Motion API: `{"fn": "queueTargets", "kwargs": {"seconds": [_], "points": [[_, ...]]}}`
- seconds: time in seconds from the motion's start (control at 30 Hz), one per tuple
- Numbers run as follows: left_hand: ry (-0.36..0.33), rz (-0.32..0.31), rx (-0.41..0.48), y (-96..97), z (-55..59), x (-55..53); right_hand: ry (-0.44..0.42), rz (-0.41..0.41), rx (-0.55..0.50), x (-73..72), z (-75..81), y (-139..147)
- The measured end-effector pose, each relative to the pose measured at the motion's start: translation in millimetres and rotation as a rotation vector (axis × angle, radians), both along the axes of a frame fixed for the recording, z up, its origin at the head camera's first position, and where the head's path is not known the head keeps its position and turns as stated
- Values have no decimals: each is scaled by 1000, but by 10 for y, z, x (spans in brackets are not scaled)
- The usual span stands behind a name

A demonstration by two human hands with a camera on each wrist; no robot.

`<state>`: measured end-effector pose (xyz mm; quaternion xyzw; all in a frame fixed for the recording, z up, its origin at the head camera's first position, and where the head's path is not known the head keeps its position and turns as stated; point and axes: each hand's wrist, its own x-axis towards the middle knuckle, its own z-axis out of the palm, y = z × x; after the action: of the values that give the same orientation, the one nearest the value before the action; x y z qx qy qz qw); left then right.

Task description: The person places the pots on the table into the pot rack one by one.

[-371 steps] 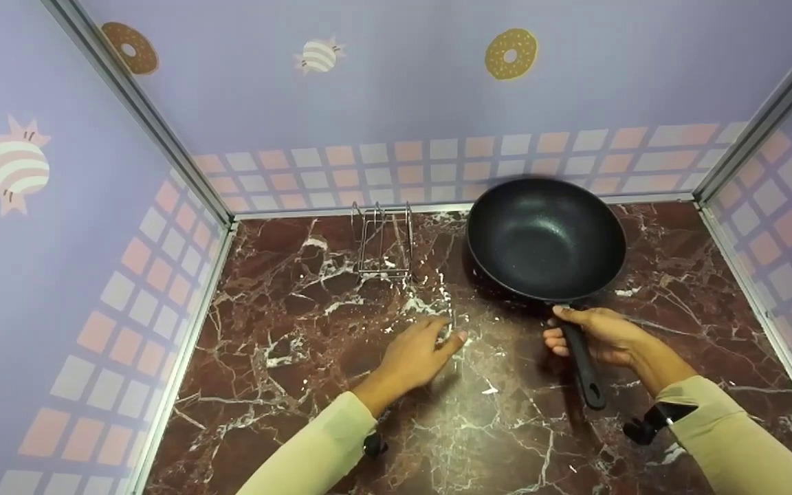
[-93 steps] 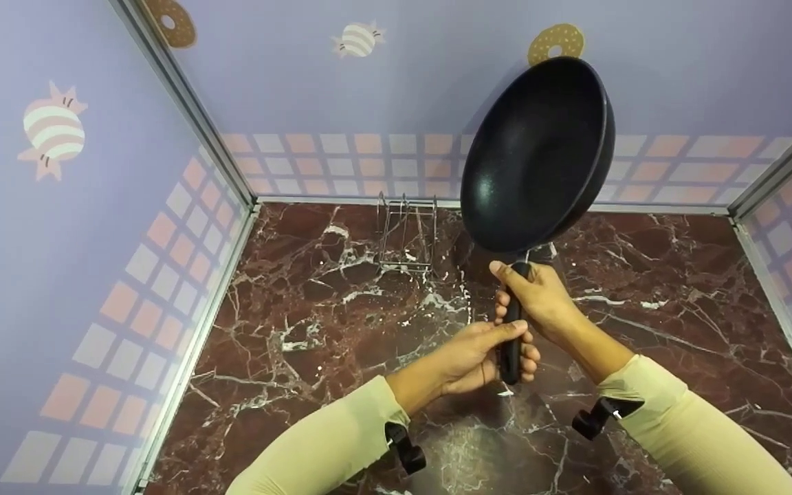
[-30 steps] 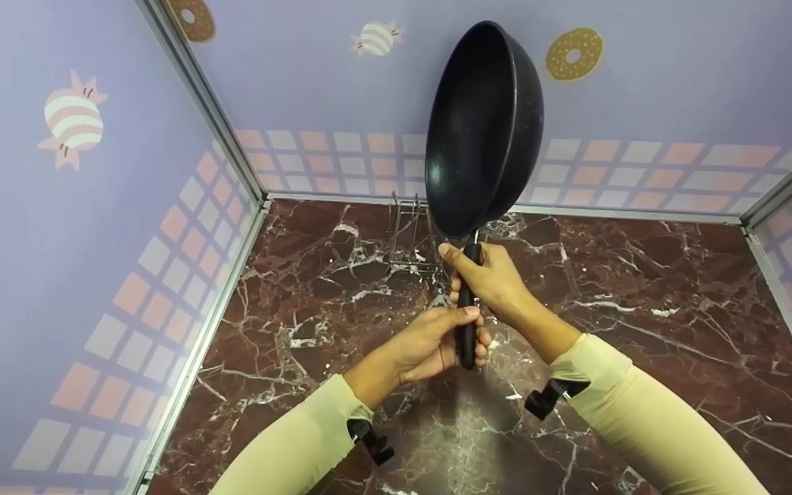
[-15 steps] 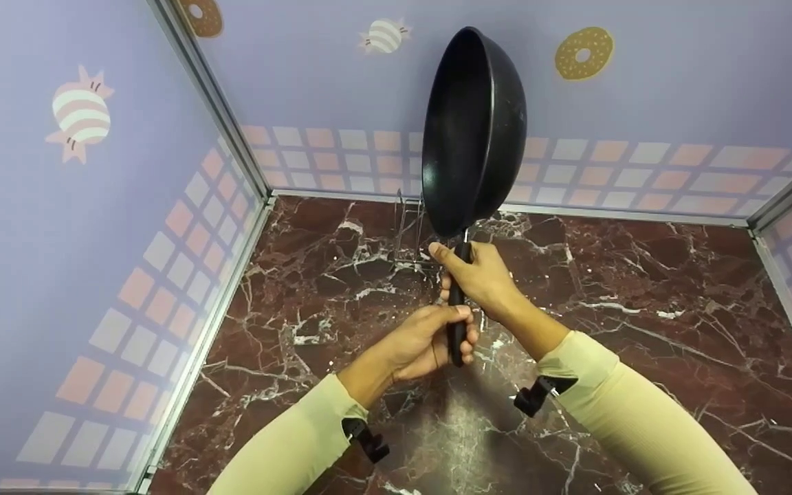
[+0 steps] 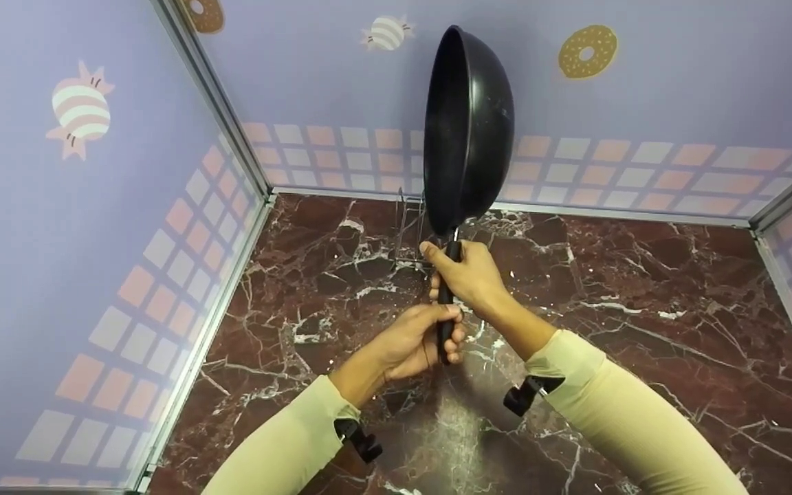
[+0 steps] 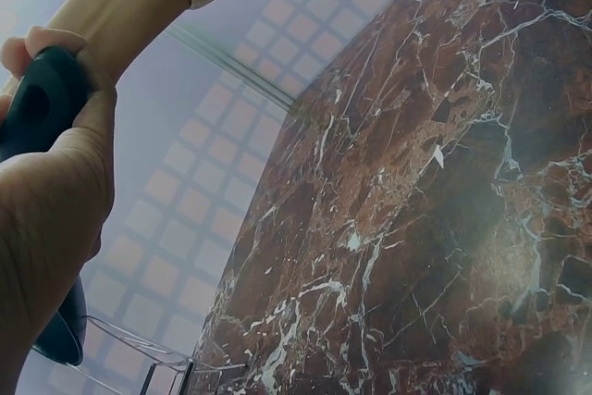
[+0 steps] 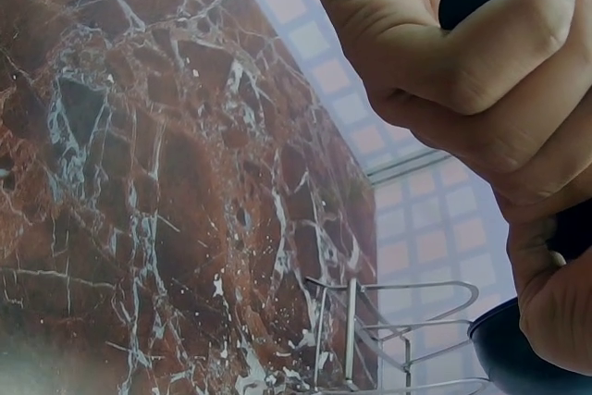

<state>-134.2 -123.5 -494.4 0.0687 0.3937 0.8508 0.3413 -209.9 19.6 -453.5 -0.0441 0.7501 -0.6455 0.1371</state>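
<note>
A deep black frying pan (image 5: 489, 124) is held up on edge above the counter, its bowl side facing left and its smooth outer side facing right. My right hand (image 5: 475, 278) grips the upper part of the black handle (image 5: 445, 295), close to the pan, with the thumb along it. Lower down, my left hand (image 5: 413, 340) holds the handle's end, fingers wrapped round. Behind the pan's lower left edge stands a wire rack (image 5: 406, 227), partly hidden by the pan and my right hand. The right wrist view shows the rack's metal loops (image 7: 407, 321) beside the pan's rim (image 7: 518, 349).
The dark red marbled countertop (image 5: 643, 309) carries small white specks near the rack. Lilac panels with checks and sweets printed on them close in the back wall (image 5: 678, 82), the left side (image 5: 11, 227) and the right. Metal strips edge the counter.
Earlier the pan lay flat at the right, gripped by my right hand alone. It has since been lifted, with both hands on the handle, shifted left towards the rack and turned further onto its edge.
</note>
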Motion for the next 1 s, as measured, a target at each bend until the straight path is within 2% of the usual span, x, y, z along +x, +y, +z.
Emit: {"fn": "queueTargets", "kwargs": {"seconds": [0.5,0.83,1.0], "points": [[-23,31,-51,-133,-40,-6,79,-41,145,32,-23,-187],[-11,12,-42,-230,-72,4,79,-72,124,57,-67,-288],[-25,5,-29,-255,-93,-6,93,-88,156,56,-79,-339]]}}
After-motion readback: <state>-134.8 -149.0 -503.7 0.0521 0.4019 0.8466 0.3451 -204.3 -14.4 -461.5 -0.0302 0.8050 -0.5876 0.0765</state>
